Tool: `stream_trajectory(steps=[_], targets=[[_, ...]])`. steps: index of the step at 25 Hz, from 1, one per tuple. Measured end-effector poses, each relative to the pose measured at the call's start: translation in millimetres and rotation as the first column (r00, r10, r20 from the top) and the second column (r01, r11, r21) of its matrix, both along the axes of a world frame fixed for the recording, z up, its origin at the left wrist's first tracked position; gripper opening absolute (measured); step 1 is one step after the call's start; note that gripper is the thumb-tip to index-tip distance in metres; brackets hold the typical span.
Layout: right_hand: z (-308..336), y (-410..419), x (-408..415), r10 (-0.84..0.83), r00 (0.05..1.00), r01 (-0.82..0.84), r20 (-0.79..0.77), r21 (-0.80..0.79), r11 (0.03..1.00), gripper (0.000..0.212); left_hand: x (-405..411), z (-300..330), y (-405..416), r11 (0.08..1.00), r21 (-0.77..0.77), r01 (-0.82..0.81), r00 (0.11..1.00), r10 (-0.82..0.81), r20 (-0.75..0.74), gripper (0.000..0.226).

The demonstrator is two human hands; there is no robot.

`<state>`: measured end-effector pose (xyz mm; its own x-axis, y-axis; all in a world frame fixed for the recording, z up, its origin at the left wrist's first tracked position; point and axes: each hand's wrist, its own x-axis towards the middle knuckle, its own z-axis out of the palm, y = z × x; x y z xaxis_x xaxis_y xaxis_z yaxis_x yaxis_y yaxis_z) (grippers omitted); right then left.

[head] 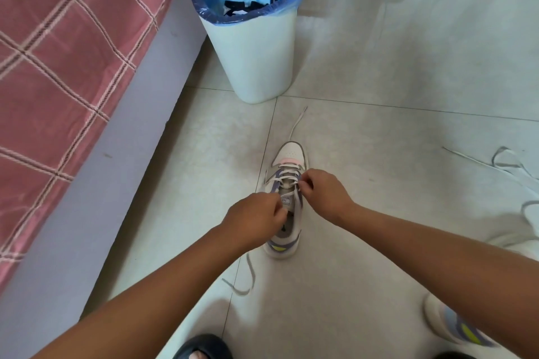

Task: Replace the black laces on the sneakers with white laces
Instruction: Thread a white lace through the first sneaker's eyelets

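Over sneaker (287, 201), both hands, left (253, 220) & right (323, 194), pinch white lace (287, 176); fingertips hide tongue.

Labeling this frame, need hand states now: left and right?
Left hand: pinching the white lace over the sneaker tongue.
Right hand: pinching the same lace at the sneaker's right eyelets.

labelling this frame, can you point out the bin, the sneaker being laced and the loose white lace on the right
bin (256, 67), head view, on its white front wall
sneaker (290, 151), head view, on its white toe
loose white lace (507, 159), head view, on its loop lying on the floor tiles
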<state>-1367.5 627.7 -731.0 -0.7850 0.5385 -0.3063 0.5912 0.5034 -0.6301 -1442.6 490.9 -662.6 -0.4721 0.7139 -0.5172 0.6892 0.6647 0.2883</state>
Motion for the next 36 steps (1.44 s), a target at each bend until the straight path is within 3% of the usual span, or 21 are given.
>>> stream_trajectory(steps=[1, 2, 4, 5, 6, 7, 10, 12, 15, 18, 21, 26, 29, 31, 34, 36], targets=[[0.7, 0.5, -1.5, -0.084, 0.996, 0.083, 0.002, -0.152, 0.985, 0.018, 1.5, -7.1, 3.6, 0.999, 0.033, -0.032, 0.999, 0.033, -0.027, 0.024], [2.3, 0.9, -2.8, -0.202, 0.979, 0.194, 0.02, -0.38, 0.904, 0.02, 1.7, -13.4, 6.5, 0.997, 0.064, -0.042, 0.996, 0.047, -0.071, 0.023], [4.5, 0.7, -1.8, -0.381, 0.916, 0.332, 0.129, -0.776, 0.536, 0.025, -0.4, -23.7, 10.2, 0.995, 0.101, -0.018, 0.987, 0.034, -0.155, 0.023], [3.6, 1.2, -0.2, -0.422, 0.888, 0.351, 0.182, -0.861, 0.368, 0.026, -2.1, -27.6, 11.6, 0.994, 0.106, -0.003, 0.984, 0.022, -0.174, 0.023], [1.9, 1.7, 1.1, -0.44, 0.872, 0.363, 0.217, -0.888, 0.282, 0.027, -3.9, -31.4, 12.6, 0.995, 0.103, 0.009, 0.984, 0.009, -0.178, 0.023], [0.4, 2.4, 1.5, -0.439, 0.867, 0.382, 0.236, -0.88, 0.281, 0.025, -5.2, -35.0, 13.5, 0.996, 0.091, 0.021, 0.985, -0.005, -0.174, 0.024], [-2.9, -0.7, -0.1, -0.441, 0.865, 0.481, 0.238, -0.64, 0.599, 0.013, -4.9, -42.4, 16.5, 0.999, 0.038, 0.032, 0.984, -0.025, -0.174, 0.023], [-4.6, -6.6, 3.2, -0.486, 0.857, 0.498, 0.172, -0.518, 0.696, 0.01, -2.3, -46.2, 20.1, 1.0, 0.017, 0.022, 0.98, -0.018, -0.199, 0.021], [-5.9, -22.1, 16.3, -0.347, 0.937, 0.28, -0.046, -0.495, 0.822, 0.014, 2.7, -49.2, 25.7, 0.999, -0.02, 0.027, 0.964, -0.031, -0.264, 0.017], [-8.0, -26.9, 24.2, -0.124, 0.987, 0.089, -0.103, -0.292, 0.952, 0.026, 2.9, -49.7, 28.9, 0.999, -0.033, 0.023, 0.96, -0.031, -0.278, 0.015], [-7.7, -23.2, 23.6, -0.118, 0.986, 0.091, -0.115, -0.215, 0.972, 0.032, 5.5, -42.2, 31.7, 0.996, -0.048, 0.08, 0.959, -0.09, -0.269, 0.011], [-11.0, -32.5, 26.1, -0.29, 0.952, 0.246, -0.096, -0.321, 0.915, 0.033, 4.9, -24.0, 16.4, 0.992, 0.07, 0.105, 0.993, -0.101, -0.053, 0.011], [-9.8, -29.2, 34.5, -0.161, 0.977, 0.12, -0.142, -0.263, 0.957, 0.034, -11.3, -23.2, 7.4, 0.984, 0.161, -0.07, 0.99, 0.048, 0.134, 0.011], [-6.4, -19.7, 41.5, -0.018, 0.987, -0.014, -0.162, -0.198, 0.98, 0.033, -27.6, -33.4, 11.5, 0.954, 0.213, -0.209, 0.973, 0.18, 0.148, 0.017], [-3.9, -6.0, 52.2, 0.106, 0.985, -0.122, -0.136, -0.119, 0.985, 0.036, -34.3, -52.1, 22.4, 0.979, 0.134, -0.151, 0.984, 0.137, 0.112, 0.027], [-2.8, 0.2, 59.1, 0.122, 0.983, -0.132, -0.137, -0.071, 0.989, 0.038, -26.2, -56.9, 30.6, 0.981, 0.144, -0.129, 0.972, 0.097, 0.213, 0.022]])
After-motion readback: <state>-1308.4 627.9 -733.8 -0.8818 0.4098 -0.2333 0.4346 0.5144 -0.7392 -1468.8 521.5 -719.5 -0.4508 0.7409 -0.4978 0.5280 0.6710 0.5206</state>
